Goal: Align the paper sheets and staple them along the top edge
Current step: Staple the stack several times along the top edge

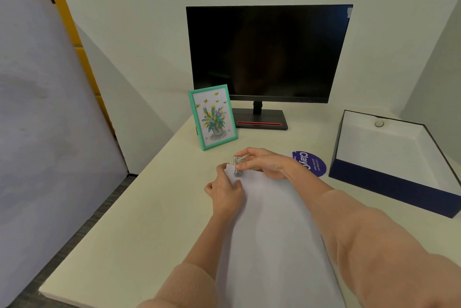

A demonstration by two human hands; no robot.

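Stapler between right fingers — at corner of paper sheets.

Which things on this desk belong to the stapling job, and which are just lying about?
In the job: paper sheets, held near the top corner by the left hand; stapler, gripped by the right hand at the sheets' top edge.

Lying about: monitor, framed flower picture, round purple sticker, open blue box.
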